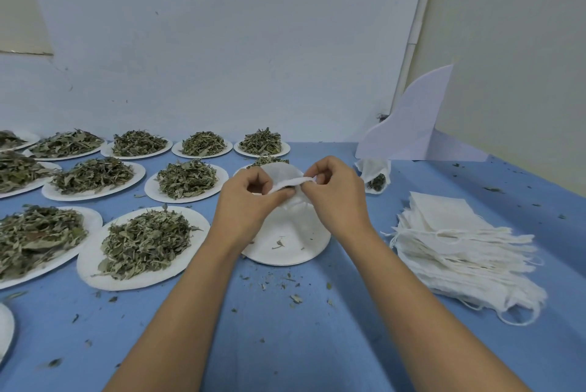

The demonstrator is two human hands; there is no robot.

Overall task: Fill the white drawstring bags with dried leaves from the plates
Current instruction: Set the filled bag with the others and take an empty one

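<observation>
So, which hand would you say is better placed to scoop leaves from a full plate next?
Probably the left hand: the full plates lie on its side, while the right hand can hold the bag.

A folded white card stands on the blue tablecloth.

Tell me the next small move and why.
Probably draw the mouth of the bag shut. The left hand and right hand both pinch its gathered mouth over a plate that holds only leaf scraps, so its leaves seem already bagged, though the bag's contents do not show.
</observation>
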